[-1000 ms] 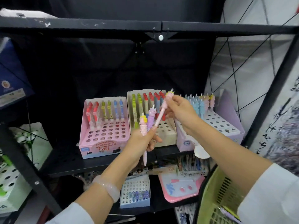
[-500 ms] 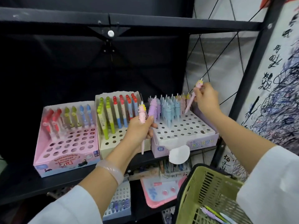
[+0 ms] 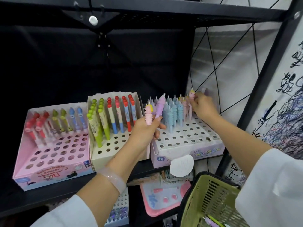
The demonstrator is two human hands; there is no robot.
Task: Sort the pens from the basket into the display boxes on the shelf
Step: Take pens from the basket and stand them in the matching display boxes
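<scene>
Right hand pinches a pink unicorn pen at the back right corner of the unicorn display box; she should seat its tip squarely in a free hole beside the other pink pens. Left hand grips a pink pen and a purple pen upright, best held clear.

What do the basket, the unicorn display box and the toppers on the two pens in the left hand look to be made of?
Basket: moulded plastic, matte green, judging by its slotted walls and dark rim. Unicorn box: printed cardboard with a punched white top; edges look slightly worn. Pen toppers, pink and purple: probably soft rubber or silicone, matte and ribbed; the frame cannot confirm softness.
</scene>
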